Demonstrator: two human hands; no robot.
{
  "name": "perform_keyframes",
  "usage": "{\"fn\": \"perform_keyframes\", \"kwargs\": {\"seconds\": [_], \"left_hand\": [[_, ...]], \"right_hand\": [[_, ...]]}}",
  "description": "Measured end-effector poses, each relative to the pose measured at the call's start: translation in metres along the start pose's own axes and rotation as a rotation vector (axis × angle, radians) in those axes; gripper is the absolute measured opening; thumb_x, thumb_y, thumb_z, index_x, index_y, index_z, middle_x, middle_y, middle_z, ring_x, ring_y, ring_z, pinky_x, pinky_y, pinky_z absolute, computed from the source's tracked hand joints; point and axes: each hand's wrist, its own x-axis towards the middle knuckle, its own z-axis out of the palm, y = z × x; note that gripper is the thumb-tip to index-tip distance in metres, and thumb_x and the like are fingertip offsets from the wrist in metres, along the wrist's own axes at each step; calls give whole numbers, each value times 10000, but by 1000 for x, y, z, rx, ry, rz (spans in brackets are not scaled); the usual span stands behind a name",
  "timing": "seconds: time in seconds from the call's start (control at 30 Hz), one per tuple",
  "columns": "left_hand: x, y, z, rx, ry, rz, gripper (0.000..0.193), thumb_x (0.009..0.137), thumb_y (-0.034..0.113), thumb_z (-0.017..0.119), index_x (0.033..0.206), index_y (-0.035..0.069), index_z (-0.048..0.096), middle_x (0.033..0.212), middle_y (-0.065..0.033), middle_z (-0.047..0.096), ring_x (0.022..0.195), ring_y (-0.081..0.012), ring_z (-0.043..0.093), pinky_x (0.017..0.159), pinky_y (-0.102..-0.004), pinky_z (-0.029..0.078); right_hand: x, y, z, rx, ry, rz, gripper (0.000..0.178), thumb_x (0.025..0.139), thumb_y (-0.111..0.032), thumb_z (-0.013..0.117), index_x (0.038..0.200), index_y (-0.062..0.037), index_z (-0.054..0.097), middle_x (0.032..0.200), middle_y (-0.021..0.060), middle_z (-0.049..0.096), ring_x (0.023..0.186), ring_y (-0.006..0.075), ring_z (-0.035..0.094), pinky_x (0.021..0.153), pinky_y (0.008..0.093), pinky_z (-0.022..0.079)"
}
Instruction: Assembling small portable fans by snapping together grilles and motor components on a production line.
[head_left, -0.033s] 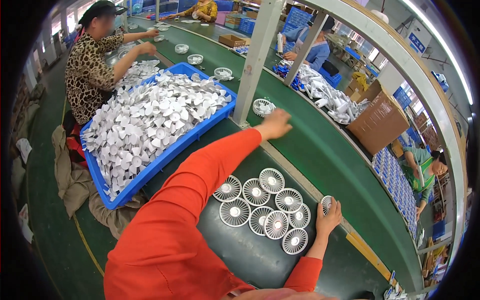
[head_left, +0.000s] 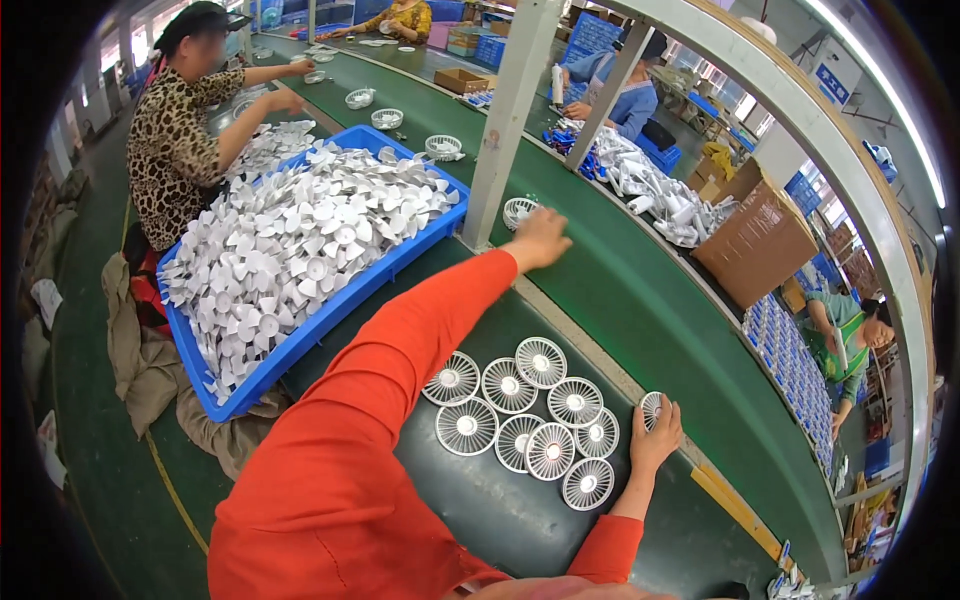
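Green floor [head_left: 110, 500], pale post [head_left: 506, 125], bright windows [head_left: 109, 50]

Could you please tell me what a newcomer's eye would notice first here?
Probably the blue plastic tray on the left, heaped with white propeller-shaped pieces. Then perhaps the red-sleeved left hand, stretched over the long green belt, and the round white spoked discs on the dark tabletop between the forearms.

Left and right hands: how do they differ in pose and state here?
The left hand is over the green belt, its arm stretched out; the right hand is nearer the body, at the belt's edge. The left hand overlaps a white round cage, contact unclear; the right hand holds a white round grille. Both are bare, with red sleeves.
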Motion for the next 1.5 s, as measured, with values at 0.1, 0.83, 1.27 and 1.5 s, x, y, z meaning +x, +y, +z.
{"fn": "perform_keyframes", "kwargs": {"seconds": [0.1,0.83,1.27,1.5], "left_hand": [[18,-24,4,145,118,-184,542,882,398,570,1308,78,465,1357,-186,451,1318,-389,330,1079,-487,302],[-99,94,25,-1122,-11,-57,307,939,272,565,1017,-18,628,904,-79,664,826,-126,608,730,-289,489],[-163,152,-12,-2283,-801,-555,380,953,483,479,971,116,577,883,-37,647,772,-143,651,669,-307,564],[-190,180,-25,-1848,-133,-169,211,994,261,447,1066,64,461,962,-41,514,879,-108,516,784,-271,442]], "right_hand": [[-1,2,-6,-11,-6,26,558,769,-319,717,1263,-121,548,1326,194,476,1202,373,454,1018,508,310],[14,-130,-82,400,121,-272,758,614,-101,806,1303,-63,495,1329,186,433,1206,367,411,1000,454,353],[2,-137,-59,378,63,-403,734,736,-499,698,1321,-104,495,1442,210,329,1282,403,351,1036,501,320],[-8,-140,-43,991,2,-152,780,918,-608,405,1389,8,325,1402,196,364,1271,311,394,1060,412,303]]}}
